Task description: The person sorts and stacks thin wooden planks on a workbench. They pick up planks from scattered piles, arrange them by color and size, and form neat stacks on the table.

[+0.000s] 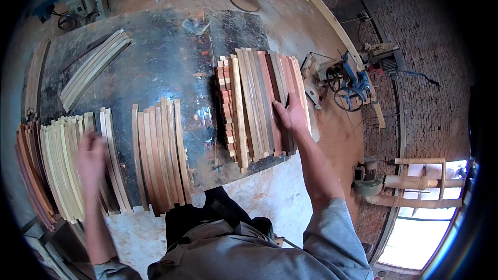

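Observation:
A thick stack of wooden strips (254,103) in cream, red-brown and dark brown lies at the right of the dark work table. On top of it, my right hand (291,115) has its thumb and fingers around a dark brown strip (278,80). My left hand (92,153) is smeared by motion above a row of pale strips (62,161) and darker ones at the left; its fingers cannot be made out. Beside that hand lie a few pinkish-grey strips (115,171). Between my hands sits a separate group of light brown strips (160,158).
Pale curved strips (96,70) lie farther back on the table (161,46); reddish strips (31,171) line its left edge. Blue machinery (350,85) stands by the brick wall (430,103) on the right. A round-based stand (244,1) is beyond the table.

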Available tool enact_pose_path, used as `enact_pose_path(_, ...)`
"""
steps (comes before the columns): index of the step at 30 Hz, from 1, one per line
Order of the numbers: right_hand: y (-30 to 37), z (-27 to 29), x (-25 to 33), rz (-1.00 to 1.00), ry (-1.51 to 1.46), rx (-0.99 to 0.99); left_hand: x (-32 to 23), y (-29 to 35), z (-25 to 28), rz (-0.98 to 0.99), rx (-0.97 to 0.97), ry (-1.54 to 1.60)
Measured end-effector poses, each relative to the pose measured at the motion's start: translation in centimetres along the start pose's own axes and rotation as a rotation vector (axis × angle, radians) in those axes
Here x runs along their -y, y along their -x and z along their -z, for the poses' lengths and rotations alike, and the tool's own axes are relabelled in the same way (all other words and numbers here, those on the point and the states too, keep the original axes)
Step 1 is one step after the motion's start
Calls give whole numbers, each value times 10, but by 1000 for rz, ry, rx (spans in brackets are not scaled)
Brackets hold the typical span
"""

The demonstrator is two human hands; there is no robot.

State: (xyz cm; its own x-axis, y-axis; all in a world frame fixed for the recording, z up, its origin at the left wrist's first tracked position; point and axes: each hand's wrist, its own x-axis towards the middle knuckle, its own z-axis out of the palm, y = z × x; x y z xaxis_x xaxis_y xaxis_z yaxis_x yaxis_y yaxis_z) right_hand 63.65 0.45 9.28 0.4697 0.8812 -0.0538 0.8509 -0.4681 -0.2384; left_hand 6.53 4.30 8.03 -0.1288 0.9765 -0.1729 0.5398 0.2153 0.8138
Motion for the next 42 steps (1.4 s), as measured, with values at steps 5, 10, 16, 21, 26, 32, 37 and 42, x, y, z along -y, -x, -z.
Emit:
enact_pose_path(5, -4, 5, 8, 35, 15, 19, -93, 75, -156, -67, 528, 197)
enact_pose_path(10, -3, 8, 4, 58, 1, 14, -158, 110, -237, -104, 543, -128)
enact_pose_path(16, 0, 20, 9, 46, -59, 50, -141, 111, -272, -118, 454, -166)
enact_pose_path(21, -2, 23, 3, 26, -92, 66, -138, 115, -261, 327, 682, 662)
enact_pose_path(26, 3, 25, 16, 1, -55, 29, -129, 129, -235, 332, 520, 857)
enact_pose_path(32, 1, 20, 8, 37, -21, 71, -70, 123, -175, 390, 126, 699)
enact_pose_path(37, 0, 11, 7, 98, -59, -3, 22, 128, -94, 191, -290, -149)
enact_pose_path(42, 0, 6, 11, 110, -102, -20, 89, 142, -30, 175, -511, -521)
